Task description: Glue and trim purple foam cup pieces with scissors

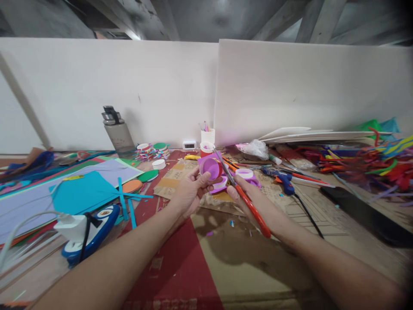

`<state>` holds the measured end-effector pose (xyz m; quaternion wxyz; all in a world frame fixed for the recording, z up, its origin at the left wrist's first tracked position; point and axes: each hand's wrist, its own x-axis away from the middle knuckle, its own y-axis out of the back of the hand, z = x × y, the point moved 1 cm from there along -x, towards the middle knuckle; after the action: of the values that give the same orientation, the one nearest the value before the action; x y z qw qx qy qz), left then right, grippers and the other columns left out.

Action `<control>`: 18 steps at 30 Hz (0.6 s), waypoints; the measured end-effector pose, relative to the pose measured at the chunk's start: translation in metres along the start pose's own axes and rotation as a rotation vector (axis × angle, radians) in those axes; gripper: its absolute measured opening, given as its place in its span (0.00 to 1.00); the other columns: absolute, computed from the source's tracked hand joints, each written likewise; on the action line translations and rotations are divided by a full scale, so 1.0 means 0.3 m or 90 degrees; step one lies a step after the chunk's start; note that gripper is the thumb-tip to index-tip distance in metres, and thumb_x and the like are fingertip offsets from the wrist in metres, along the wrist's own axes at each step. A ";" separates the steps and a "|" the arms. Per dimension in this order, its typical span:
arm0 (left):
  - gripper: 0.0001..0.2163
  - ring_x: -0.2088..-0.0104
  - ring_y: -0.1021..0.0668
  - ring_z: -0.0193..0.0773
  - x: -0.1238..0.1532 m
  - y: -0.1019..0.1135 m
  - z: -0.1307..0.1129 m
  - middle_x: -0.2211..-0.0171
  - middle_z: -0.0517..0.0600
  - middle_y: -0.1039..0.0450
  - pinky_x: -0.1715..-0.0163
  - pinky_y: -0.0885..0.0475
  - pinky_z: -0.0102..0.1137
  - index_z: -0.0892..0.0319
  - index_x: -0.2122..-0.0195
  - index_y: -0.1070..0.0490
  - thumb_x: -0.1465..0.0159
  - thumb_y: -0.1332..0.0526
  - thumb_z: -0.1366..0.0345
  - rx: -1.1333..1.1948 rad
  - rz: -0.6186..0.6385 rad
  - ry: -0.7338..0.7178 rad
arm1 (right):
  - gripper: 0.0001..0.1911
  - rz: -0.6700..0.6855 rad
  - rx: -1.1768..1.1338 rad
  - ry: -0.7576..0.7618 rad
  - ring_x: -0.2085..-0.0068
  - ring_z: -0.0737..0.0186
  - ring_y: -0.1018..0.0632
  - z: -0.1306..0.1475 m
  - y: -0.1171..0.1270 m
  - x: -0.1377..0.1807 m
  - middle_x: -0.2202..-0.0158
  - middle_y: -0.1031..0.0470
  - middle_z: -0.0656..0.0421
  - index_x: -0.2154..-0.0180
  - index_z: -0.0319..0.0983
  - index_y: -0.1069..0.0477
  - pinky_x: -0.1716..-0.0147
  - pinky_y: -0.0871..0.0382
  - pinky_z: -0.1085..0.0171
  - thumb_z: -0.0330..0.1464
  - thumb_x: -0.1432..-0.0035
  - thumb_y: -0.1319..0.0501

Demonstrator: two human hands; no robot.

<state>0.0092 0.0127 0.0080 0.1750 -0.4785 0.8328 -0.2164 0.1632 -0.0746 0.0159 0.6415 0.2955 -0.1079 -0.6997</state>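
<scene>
My left hand [190,191] is closed around a small round cap covered in purple foam [210,168], held up above the table. My right hand [254,204] grips red-handled scissors [248,201], whose blades point up and left and meet the edge of the purple piece. Just behind the hands lie more purple foam scraps and a white ring [244,173] on the cardboard.
Blue and lilac paper sheets [80,191] and a blue tape dispenser [92,230] lie at the left. A grey water bottle [118,131], a white cup of pens [208,135], a blue glue gun [285,181], a black bar [364,215] and coloured pipe cleaners [380,165] ring the workspace.
</scene>
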 end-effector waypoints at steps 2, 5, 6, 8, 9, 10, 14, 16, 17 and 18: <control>0.22 0.66 0.16 0.40 0.000 0.001 -0.001 0.68 0.48 0.21 0.71 0.26 0.25 0.60 0.58 0.27 0.52 0.23 0.63 -0.001 0.001 -0.006 | 0.19 0.009 0.001 -0.022 0.69 0.62 0.30 0.004 0.003 0.004 0.68 0.26 0.58 0.58 0.40 0.32 0.71 0.35 0.65 0.49 0.37 0.44; 0.23 0.65 0.16 0.41 -0.001 0.003 -0.002 0.69 0.48 0.21 0.71 0.26 0.25 0.59 0.57 0.27 0.53 0.23 0.63 0.007 0.005 -0.014 | 0.21 0.027 -0.015 -0.058 0.74 0.65 0.34 0.008 0.007 0.008 0.72 0.31 0.61 0.58 0.40 0.32 0.76 0.39 0.66 0.51 0.38 0.44; 0.23 0.65 0.16 0.41 -0.001 0.003 -0.002 0.68 0.48 0.21 0.72 0.26 0.24 0.59 0.58 0.27 0.53 0.23 0.63 0.009 0.005 -0.016 | 0.22 0.034 -0.025 -0.068 0.75 0.66 0.35 0.009 0.007 0.009 0.73 0.33 0.63 0.58 0.40 0.33 0.77 0.40 0.66 0.52 0.39 0.44; 0.23 0.65 0.16 0.41 0.000 0.003 0.000 0.68 0.47 0.22 0.72 0.27 0.24 0.58 0.59 0.28 0.54 0.22 0.63 0.011 0.004 -0.017 | 0.22 0.037 -0.045 -0.079 0.77 0.67 0.37 0.008 0.005 0.009 0.75 0.36 0.65 0.58 0.40 0.34 0.78 0.41 0.67 0.52 0.39 0.44; 0.22 0.66 0.16 0.40 0.000 0.003 0.002 0.69 0.46 0.22 0.73 0.27 0.24 0.58 0.60 0.28 0.54 0.22 0.63 0.012 0.004 -0.016 | 0.22 0.035 -0.051 -0.080 0.77 0.67 0.37 0.007 0.004 0.008 0.76 0.38 0.66 0.58 0.40 0.34 0.79 0.41 0.67 0.52 0.39 0.44; 0.21 0.66 0.16 0.39 0.000 0.003 0.003 0.71 0.45 0.23 0.73 0.27 0.24 0.59 0.61 0.28 0.54 0.22 0.64 0.014 0.005 -0.016 | 0.21 0.030 -0.055 -0.077 0.77 0.67 0.37 0.005 0.003 0.008 0.77 0.39 0.66 0.59 0.40 0.34 0.79 0.42 0.68 0.52 0.38 0.44; 0.19 0.69 0.17 0.37 0.003 -0.001 0.007 0.77 0.42 0.28 0.73 0.28 0.23 0.59 0.63 0.28 0.53 0.23 0.64 0.013 0.011 -0.016 | 0.20 0.016 -0.062 -0.064 0.77 0.68 0.36 -0.001 -0.003 0.006 0.77 0.38 0.66 0.61 0.41 0.35 0.79 0.42 0.68 0.51 0.37 0.44; 0.19 0.69 0.18 0.37 0.004 -0.003 0.007 0.78 0.42 0.30 0.73 0.28 0.23 0.59 0.63 0.28 0.53 0.23 0.64 0.011 0.010 -0.016 | 0.19 0.012 -0.063 -0.064 0.77 0.68 0.36 -0.003 -0.005 0.008 0.78 0.39 0.66 0.62 0.41 0.35 0.79 0.42 0.68 0.51 0.37 0.44; 0.19 0.69 0.17 0.37 0.005 -0.004 0.006 0.78 0.42 0.29 0.73 0.28 0.23 0.59 0.63 0.28 0.52 0.23 0.64 0.011 0.010 -0.014 | 0.19 0.010 -0.063 -0.066 0.78 0.68 0.37 -0.003 -0.006 0.009 0.78 0.39 0.66 0.63 0.41 0.36 0.79 0.42 0.69 0.51 0.37 0.45; 0.19 0.69 0.17 0.37 0.006 -0.005 0.006 0.78 0.42 0.29 0.73 0.28 0.23 0.59 0.64 0.29 0.52 0.23 0.64 0.012 0.010 -0.012 | 0.19 0.007 -0.065 -0.067 0.78 0.68 0.37 -0.003 -0.006 0.010 0.79 0.40 0.67 0.64 0.42 0.36 0.80 0.43 0.69 0.51 0.37 0.45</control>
<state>0.0102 0.0102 0.0073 0.1888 -0.4722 0.8328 -0.2185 0.1621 -0.0770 0.0134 0.6527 0.2250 -0.1074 -0.7154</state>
